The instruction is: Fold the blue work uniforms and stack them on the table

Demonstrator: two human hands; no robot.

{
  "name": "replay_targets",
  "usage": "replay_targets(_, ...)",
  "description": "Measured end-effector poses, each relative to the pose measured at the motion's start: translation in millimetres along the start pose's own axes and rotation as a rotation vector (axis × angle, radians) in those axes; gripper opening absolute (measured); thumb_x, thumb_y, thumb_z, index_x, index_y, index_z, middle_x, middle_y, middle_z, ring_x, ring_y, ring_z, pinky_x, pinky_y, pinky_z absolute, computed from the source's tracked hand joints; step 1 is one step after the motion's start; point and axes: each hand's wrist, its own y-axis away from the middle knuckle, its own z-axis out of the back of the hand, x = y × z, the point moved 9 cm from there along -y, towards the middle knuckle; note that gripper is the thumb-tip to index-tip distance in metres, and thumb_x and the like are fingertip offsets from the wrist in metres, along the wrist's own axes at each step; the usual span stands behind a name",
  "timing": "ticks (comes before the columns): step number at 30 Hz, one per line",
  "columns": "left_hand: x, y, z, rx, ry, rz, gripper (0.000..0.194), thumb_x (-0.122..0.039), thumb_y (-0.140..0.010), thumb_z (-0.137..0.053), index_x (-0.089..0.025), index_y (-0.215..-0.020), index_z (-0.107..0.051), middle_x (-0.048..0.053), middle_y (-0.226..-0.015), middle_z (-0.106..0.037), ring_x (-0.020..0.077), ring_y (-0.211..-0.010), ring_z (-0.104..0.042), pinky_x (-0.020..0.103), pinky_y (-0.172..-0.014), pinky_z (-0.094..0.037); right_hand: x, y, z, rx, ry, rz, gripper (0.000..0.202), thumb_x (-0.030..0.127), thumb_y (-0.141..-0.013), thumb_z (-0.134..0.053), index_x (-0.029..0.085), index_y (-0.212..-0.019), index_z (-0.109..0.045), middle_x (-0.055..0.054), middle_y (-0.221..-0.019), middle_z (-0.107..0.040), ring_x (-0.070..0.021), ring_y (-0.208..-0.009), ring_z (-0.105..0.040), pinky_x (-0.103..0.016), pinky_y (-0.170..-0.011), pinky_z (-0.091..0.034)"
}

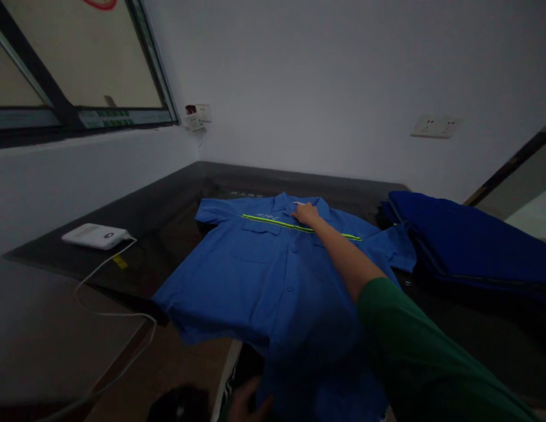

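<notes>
A blue short-sleeved button shirt [259, 275] lies face up, its collar toward the wall and its hem hanging over the near edge of the dark table [167, 225]. Yellow-green piping runs across its chest, with pale lettering above. My right hand [305, 214] reaches to the collar opening, its fingers bent and closed on the cloth beside a small white label. Low at the frame's bottom edge, my left hand [248, 403] is partly cut off and dim. Its thumb and a finger show apart beside the hanging hem; no grip on the cloth is visible.
A folded dark blue cloth stack [470, 240] lies at the right. On the left, a white power bank [95, 235] has a white cable [117, 315] drooping over the edge. Wall sockets [436, 126] and a window [85, 58] are behind.
</notes>
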Motion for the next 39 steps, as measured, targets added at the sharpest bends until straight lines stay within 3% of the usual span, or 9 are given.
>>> replay_targets(3, -5.2, -5.4, -7.6, 0.063, 0.182, 0.059, 0.04, -0.055, -0.06, -0.075, -0.021, -0.081, -0.075, 0.008, -0.097, -0.074, 0.0331, -0.102, -0.064, 0.046, -0.099, -0.046, -3.1, -10.1, -10.5, 0.042, 0.041, -0.002, 0.045, 0.042, -0.093, -0.047, 0.007, -0.116, -0.063, -0.023, -0.129, -0.056, -0.0359, -0.128, -0.041, -0.05, -0.101, -0.034)
replay_targets(6, 0.1, -11.4, -20.6, 0.085, 0.566, 0.203, 0.05, -0.05, -0.054, -0.081, -0.019, -0.091, -0.069, 0.008, -0.094, -0.072, 0.0281, -0.095, -0.067, 0.043, -0.094, -0.048, -3.7, -20.3, -20.6, 0.085, 0.057, 0.009, 0.042, 0.041, -0.094, -0.045, 0.009, -0.112, -0.065, -0.022, -0.128, -0.057, -0.0355, -0.124, -0.045, -0.049, -0.098, -0.038)
replay_targets(11, 9.8, -10.8, -39.8, 0.057, 0.951, 0.416, 0.059, -0.032, -0.058, -0.082, -0.025, -0.112, -0.059, 0.007, -0.123, -0.062, 0.0228, -0.109, -0.062, 0.035, -0.094, -0.049, -10.6, -33.0, -24.4, 0.047, 0.003, 0.012, 0.034, 0.036, -0.095, -0.04, 0.013, -0.11, -0.062, -0.019, -0.117, -0.063, -0.0322, -0.107, -0.057, -0.05, -0.089, -0.043)
replay_targets(15, 2.4, -11.5, -42.8, 0.099, 0.947, 0.397, 0.062, -0.034, -0.062, -0.081, -0.025, -0.118, -0.056, 0.009, -0.133, -0.056, 0.024, -0.113, -0.06, 0.031, -0.086, -0.051, -16.5, -37.0, -21.7, -0.032, -0.071, 0.014, 0.032, 0.036, -0.096, -0.039, 0.015, -0.108, -0.06, -0.018, -0.114, -0.063, -0.0319, -0.105, -0.058, -0.051, -0.091, -0.04)
replay_targets(22, -2.2, -10.9, -33.4, 0.092, 0.893, 0.25, 0.064, -0.043, -0.057, -0.085, -0.017, -0.111, -0.061, 0.011, -0.104, -0.071, 0.0266, -0.098, -0.067, 0.035, -0.085, -0.052, -5.1, -27.7, -13.1, -0.138, -0.103, 0.109, 0.03, 0.029, -0.095, -0.038, 0.011, -0.112, -0.055, -0.019, -0.11, -0.065, -0.0282, -0.1, -0.058, -0.037, -0.084, -0.043)
replay_targets(28, 12.4, 6.8, -15.5, 0.049, 0.755, 0.247, 0.063, -0.051, -0.055, -0.084, -0.016, -0.104, -0.064, 0.01, -0.092, -0.074, 0.025, -0.081, -0.07, 0.032, -0.072, -0.053, -0.2, -22.6, 5.8, -0.231, 0.001, 0.048, 0.035, 0.032, -0.097, -0.036, 0.01, -0.12, -0.051, -0.021, -0.108, -0.065, -0.0302, -0.099, -0.061, -0.037, -0.083, -0.042)
replay_targets(33, 16.3, 3.7, -13.3, 0.01, 0.752, 0.256, 0.064, -0.052, -0.052, -0.085, -0.017, -0.103, -0.065, 0.01, -0.089, -0.074, 0.0259, -0.083, -0.07, 0.032, -0.072, -0.051, 2.4, -15.1, -4.3, -0.194, 0.035, 0.008, 0.034, 0.032, -0.098, -0.037, 0.011, -0.119, -0.053, -0.02, -0.109, -0.065, -0.0277, -0.099, -0.061, -0.034, -0.081, -0.043)
replay_targets(36, 19.1, -2.8, -21.3, 0.048, 0.76, 0.246, 0.065, -0.052, -0.054, -0.084, -0.019, -0.106, -0.063, 0.009, -0.092, -0.073, 0.0231, -0.085, -0.069, 0.03, -0.075, -0.05, 1.3, -7.6, -10.7, -0.192, 0.03, 0.001, 0.03, 0.031, -0.096, -0.042, 0.011, -0.111, -0.058, -0.018, -0.106, -0.066, -0.0259, -0.098, -0.061, -0.034, -0.082, -0.043)
replay_targets(39, 30.5, -7.2, -17.1, 0.126, 0.577, 0.26, 0.064, -0.063, -0.052, -0.08, -0.018, -0.096, -0.065, 0.008, -0.089, -0.072, 0.0203, -0.075, -0.068, 0.027, -0.065, -0.05, -0.5, 1.3, -2.5, -0.261, 0.015, 0.005, 0.032, 0.034, -0.096, -0.043, 0.012, -0.113, -0.058, -0.018, -0.113, -0.063, -0.0273, -0.107, -0.056, -0.036, -0.087, -0.042)
